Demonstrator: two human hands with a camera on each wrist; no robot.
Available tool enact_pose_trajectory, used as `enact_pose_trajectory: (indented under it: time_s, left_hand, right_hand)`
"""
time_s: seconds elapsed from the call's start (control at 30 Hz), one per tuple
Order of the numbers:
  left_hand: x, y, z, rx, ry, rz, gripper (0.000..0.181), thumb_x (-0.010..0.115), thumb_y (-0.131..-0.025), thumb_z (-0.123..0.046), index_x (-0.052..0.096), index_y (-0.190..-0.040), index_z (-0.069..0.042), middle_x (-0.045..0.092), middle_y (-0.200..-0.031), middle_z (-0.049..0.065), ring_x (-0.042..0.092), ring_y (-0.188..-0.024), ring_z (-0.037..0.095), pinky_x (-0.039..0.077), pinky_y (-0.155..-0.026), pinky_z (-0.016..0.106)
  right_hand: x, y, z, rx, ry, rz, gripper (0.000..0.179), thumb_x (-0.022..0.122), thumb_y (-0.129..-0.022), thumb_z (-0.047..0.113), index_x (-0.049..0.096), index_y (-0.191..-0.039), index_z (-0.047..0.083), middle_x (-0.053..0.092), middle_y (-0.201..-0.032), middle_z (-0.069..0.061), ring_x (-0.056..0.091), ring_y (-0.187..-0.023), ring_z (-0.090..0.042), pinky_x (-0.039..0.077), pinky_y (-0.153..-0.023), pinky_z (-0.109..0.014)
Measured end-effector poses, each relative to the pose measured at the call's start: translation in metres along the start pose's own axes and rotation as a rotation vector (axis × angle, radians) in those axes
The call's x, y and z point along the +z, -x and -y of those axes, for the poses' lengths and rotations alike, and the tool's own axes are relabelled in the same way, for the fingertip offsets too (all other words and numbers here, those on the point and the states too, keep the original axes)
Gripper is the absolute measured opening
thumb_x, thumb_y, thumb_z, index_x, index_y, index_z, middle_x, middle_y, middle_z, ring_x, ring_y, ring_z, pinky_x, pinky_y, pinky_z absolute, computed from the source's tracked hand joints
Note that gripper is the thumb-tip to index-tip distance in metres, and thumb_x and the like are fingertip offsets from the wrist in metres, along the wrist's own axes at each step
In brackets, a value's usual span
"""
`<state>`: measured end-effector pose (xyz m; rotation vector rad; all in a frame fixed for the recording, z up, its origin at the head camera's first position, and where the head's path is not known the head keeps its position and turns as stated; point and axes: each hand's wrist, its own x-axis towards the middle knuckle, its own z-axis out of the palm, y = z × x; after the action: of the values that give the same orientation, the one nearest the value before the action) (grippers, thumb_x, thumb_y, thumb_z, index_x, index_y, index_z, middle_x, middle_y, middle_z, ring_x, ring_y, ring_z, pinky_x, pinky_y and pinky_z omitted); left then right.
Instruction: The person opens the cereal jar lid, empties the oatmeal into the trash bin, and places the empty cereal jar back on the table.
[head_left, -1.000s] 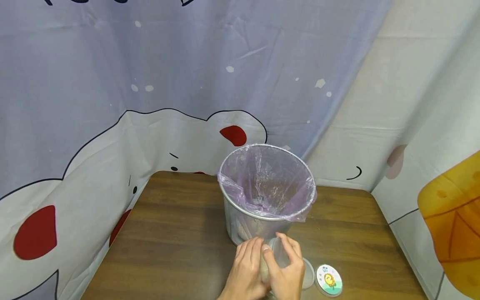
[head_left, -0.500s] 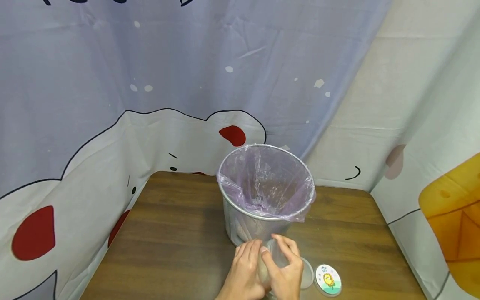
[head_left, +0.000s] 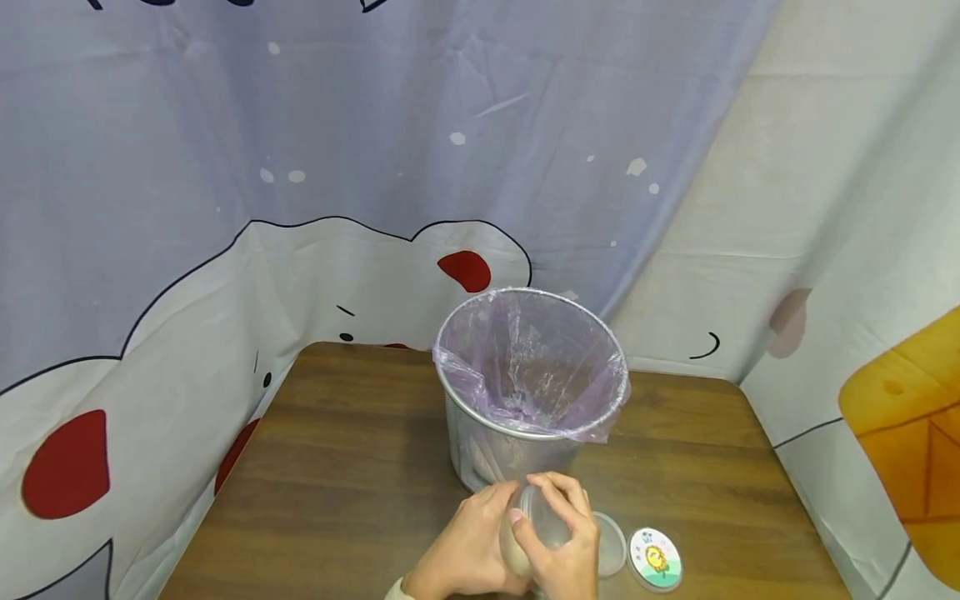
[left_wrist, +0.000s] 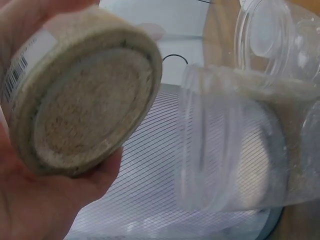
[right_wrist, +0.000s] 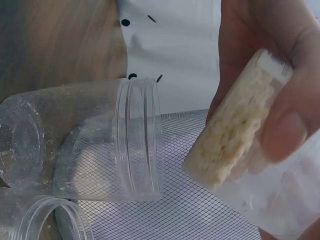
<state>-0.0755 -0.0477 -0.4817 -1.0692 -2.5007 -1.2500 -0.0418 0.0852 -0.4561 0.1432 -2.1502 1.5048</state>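
Note:
Both hands hold one clear plastic jar [head_left: 547,518] with pale, grainy contents. My left hand [head_left: 467,542] grips the jar's filled end, whose round base and barcode label show in the left wrist view. The right hand [head_left: 564,529] curls over the clear end, its thumb [right_wrist: 287,132] lying on the wall in the right wrist view. Close by are two clear jars; the nearer jar [right_wrist: 85,145] has an open threaded mouth and specks inside. A second jar [left_wrist: 305,40] is partly cut off. In the head view, a clear round rim [head_left: 611,546] shows beside my right hand.
A wire mesh bin [head_left: 465,450] with a purple liner stands just beyond the hands. To the right lies a round lid [head_left: 656,559] with a sunflower picture. Printed curtains border the wooden table [head_left: 337,500] behind and at the sides.
The left hand has turned and more of its wrist and sleeve edge shows. The right hand has shifted slightly left. More of the held jar's clear end is visible.

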Motion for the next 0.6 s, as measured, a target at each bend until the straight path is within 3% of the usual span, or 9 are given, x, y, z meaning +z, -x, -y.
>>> enact_pose_trajectory:
  time_s: [0.1, 0.33, 0.6]
  left_hand:
    - [-0.006, -0.002, 0.003, 0.021, 0.068, 0.053, 0.089, 0.083, -0.053, -0.036, 0.042, -0.128, -0.011, 0.057, -0.109, -0.003, 0.056, -0.09, 0.006, 0.048, -0.073, 0.015]
    - [-0.014, -0.002, 0.006, 0.026, 0.108, 0.109, 0.088, 0.084, -0.051, -0.036, 0.042, -0.126, -0.019, 0.057, -0.106, -0.009, 0.055, -0.089, 0.002, 0.047, -0.071, 0.013]
    - [-0.031, -0.003, 0.013, 0.075, 0.24, 0.334, 0.083, 0.083, -0.061, -0.035, 0.039, -0.128, -0.017, 0.058, -0.111, -0.005, 0.056, -0.092, 0.0, 0.047, -0.075, 0.014]
  right_hand:
    - [0.0, -0.001, -0.001, -0.072, -0.022, 0.021, 0.043, 0.074, -0.067, -0.001, 0.066, -0.108, 0.01, 0.059, -0.108, -0.002, 0.049, -0.103, -0.017, 0.042, -0.091, -0.025]
    - [0.0, -0.007, -0.01, -0.389, -0.114, 0.076, 0.047, 0.071, -0.057, -0.007, 0.065, -0.104, -0.002, 0.059, -0.101, -0.016, 0.05, -0.095, -0.021, 0.043, -0.088, -0.022]
    - [0.0, -0.005, -0.016, -0.548, -0.185, 0.185, 0.048, 0.07, -0.061, 0.002, 0.064, -0.108, 0.0, 0.056, -0.107, -0.019, 0.049, -0.103, -0.025, 0.046, -0.089, -0.028]
